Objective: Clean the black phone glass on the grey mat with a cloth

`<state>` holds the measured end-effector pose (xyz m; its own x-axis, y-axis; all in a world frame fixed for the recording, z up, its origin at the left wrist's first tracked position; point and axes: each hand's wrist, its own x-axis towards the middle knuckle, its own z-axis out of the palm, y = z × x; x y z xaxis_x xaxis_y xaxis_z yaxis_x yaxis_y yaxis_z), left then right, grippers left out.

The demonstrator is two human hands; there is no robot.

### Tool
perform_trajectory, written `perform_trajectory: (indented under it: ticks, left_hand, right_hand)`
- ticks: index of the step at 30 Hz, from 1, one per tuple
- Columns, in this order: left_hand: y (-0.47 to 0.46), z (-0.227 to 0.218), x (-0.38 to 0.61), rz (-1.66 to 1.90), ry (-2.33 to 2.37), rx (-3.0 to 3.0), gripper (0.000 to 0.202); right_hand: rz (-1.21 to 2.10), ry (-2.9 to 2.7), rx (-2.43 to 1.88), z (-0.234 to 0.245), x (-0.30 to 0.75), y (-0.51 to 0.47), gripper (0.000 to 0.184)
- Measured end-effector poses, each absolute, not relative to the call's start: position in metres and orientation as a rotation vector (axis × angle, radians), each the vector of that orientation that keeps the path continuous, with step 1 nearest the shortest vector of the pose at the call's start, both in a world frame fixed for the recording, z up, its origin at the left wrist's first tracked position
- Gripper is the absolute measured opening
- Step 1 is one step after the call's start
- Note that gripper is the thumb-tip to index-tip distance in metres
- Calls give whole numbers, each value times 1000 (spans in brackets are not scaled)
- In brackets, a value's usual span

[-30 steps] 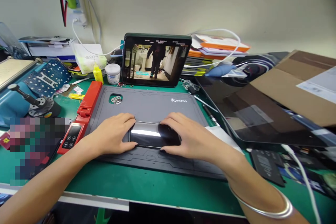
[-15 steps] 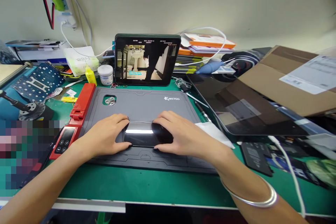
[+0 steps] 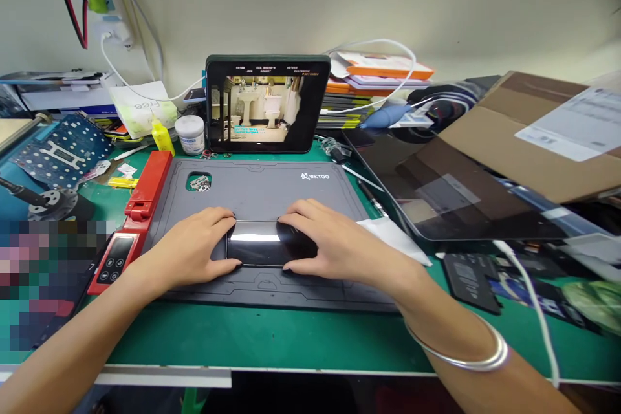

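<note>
The left hand (image 3: pixel 191 249) and right hand (image 3: pixel 334 239) sit at opposite ends of a glossy black phone (image 3: pixel 252 244), their fingers curved down and clamped on its edges. The phone lies flat between them on a grey WKTOO repair mat (image 3: pixel 262 187). Left of the left fingers lies a red keypad device (image 3: pixel 115 257) on the green desk (image 3: pixel 272 336). Beyond the fingers, a tablet (image 3: pixel 266 103) showing a bathroom stands propped upright behind the mat, beside a white paste jar (image 3: pixel 190 136).
</note>
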<state>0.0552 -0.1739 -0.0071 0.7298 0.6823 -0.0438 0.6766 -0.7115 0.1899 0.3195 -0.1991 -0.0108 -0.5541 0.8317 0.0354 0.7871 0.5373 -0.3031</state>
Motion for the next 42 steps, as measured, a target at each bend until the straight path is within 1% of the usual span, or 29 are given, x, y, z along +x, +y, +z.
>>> perform_trajectory:
  ticks: [8, 17, 29, 42]
  left_hand:
    - [-173, -6, 56, 41, 1083, 2762, 53]
    - [-172, -6, 56, 60, 1065, 2768, 54]
    - [-171, -8, 55, 70, 1060, 2772, 53]
    - [-171, -11, 53, 87, 1053, 2801, 55]
  right_hand:
    - [397, -2589, -1367, -11, 320, -199, 49]
    - [515, -2589, -1339, -6, 331, -199, 47]
    - [489, -2605, -1440, -4, 343, -199, 41]
    - [486, -2657, -1480, -1, 343, -199, 45]
